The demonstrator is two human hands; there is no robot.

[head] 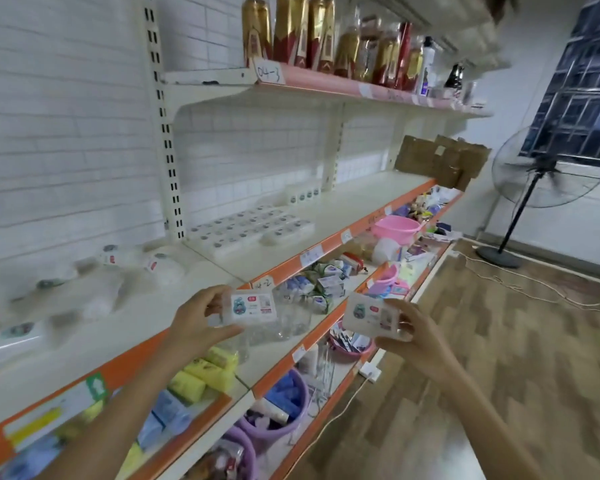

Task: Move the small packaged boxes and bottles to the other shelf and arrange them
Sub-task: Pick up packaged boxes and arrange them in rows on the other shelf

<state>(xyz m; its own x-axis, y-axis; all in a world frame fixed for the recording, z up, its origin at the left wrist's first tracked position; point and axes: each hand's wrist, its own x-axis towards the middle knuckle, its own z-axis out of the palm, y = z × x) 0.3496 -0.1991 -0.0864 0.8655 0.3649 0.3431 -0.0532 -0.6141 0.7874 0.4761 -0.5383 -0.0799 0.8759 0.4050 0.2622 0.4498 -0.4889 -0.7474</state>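
Your left hand (194,323) holds a small clear packaged box (253,307) in front of the orange shelf edge (329,237). The fingers curl over the box's upper left corner and the thumb presses beneath its lower edge, so the box is pinched between them, its label facing you.

Your right hand (418,337) holds a second packaged box (369,317), tilted slightly, out over the lower shelves. The fingertips wrap its right end; the thumb lies under its bottom edge. Both boxes are in the air, apart from each other and touching no shelf.

On the middle shelf (361,199), a flat grid of similar boxes (253,226) lies near the upright post (168,147), with a short row of small white bottles (303,195) standing behind it. More packages (84,285), blurred, lie scattered on the shelf section to the left.
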